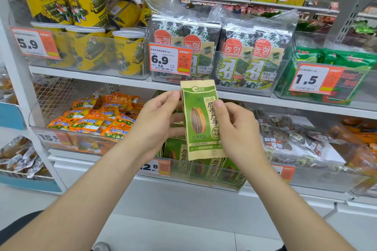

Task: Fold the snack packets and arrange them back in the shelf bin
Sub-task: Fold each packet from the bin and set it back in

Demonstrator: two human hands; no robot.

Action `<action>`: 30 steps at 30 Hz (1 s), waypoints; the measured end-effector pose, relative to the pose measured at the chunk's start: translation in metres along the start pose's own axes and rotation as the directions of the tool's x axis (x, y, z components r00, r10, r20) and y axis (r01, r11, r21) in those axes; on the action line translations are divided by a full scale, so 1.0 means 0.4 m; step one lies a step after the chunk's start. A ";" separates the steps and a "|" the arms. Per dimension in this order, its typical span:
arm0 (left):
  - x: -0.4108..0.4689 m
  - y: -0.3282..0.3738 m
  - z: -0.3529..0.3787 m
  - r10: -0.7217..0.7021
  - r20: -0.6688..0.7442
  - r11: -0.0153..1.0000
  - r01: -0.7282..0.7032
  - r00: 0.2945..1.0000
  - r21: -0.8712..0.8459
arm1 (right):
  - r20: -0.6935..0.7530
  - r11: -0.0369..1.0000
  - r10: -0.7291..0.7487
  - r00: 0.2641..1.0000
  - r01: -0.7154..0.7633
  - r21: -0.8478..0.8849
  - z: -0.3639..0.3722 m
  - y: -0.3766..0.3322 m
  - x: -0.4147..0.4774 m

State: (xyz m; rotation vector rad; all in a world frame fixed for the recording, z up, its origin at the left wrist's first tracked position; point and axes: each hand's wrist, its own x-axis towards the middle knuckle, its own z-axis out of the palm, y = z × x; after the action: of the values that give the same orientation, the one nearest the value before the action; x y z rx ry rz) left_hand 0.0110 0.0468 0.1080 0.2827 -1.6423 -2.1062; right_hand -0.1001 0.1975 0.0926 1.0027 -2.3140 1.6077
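Observation:
I hold a green and tan sunflower seed packet (201,120) upright in front of the shelves. My left hand (157,124) grips its left edge, thumb at the upper corner. My right hand (237,130) grips its right side, thumb pressed on the front. Below and behind it, a clear shelf bin (242,186) holds several more packets of the same kind (206,169), standing upright.
Orange snack packets (98,118) fill the bin to the left. Clear bags of dark snacks (289,134) lie in the bin to the right. On the shelf above stand seaweed packs (216,51), yellow tubs (85,26) and price tags (170,59).

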 end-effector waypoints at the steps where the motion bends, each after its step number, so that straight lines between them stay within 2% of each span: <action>1: 0.001 0.000 -0.001 -0.002 -0.014 1.000 0.001 1.000 -0.009 | -0.010 0.999 -0.034 0.999 0.034 -0.032 -0.001 -0.004 -0.004; 4: 0.004 -0.002 -0.003 -0.043 -0.076 0.999 0.041 0.996 -0.033 | 0.024 0.993 -0.056 0.998 0.058 -0.104 0.008 -0.006 -0.011; 7: 0.001 0.004 -0.005 -0.087 -0.046 0.992 0.082 0.995 -0.094 | 0.068 0.987 -0.025 0.997 0.036 -0.155 0.014 0.007 -0.005; 9: -0.003 0.010 -0.007 -0.091 -0.002 0.990 0.090 0.996 -0.107 | 0.075 0.996 -0.007 0.997 0.014 -0.088 0.014 0.004 -0.006; 11: -0.007 0.010 -0.005 -0.079 0.033 0.991 0.082 0.996 -0.101 | 0.110 0.995 0.017 0.994 -0.027 0.092 0.017 -0.011 -0.012; 13: -0.012 0.009 -0.001 -0.066 0.068 0.992 0.073 0.995 -0.102 | 0.192 0.947 0.050 0.980 -0.108 0.302 0.017 -0.030 -0.015; 14: -0.013 0.007 0.000 -0.063 0.086 0.992 0.072 0.994 -0.104 | 0.223 0.928 0.056 0.973 -0.133 0.347 0.013 -0.038 -0.015; 17: -0.015 0.007 0.001 -0.057 0.106 0.993 0.067 0.993 -0.098 | 0.245 0.920 0.042 0.969 -0.133 0.370 0.005 -0.050 -0.017; 25: -0.009 0.003 -0.002 -0.026 0.096 0.999 0.029 0.995 -0.023 | 0.298 0.822 0.116 0.947 -0.260 0.507 0.005 -0.053 -0.018; 30: -0.014 0.010 0.005 0.014 0.042 0.999 -0.012 0.999 -0.037 | 0.301 0.863 0.078 0.951 -0.216 0.458 0.000 -0.059 -0.021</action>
State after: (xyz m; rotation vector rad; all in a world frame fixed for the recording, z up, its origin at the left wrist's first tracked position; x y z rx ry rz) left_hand 0.0159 0.0505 0.1119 0.2160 -1.6228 -2.1445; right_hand -0.0797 0.1962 0.1068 1.2357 -2.2386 2.3320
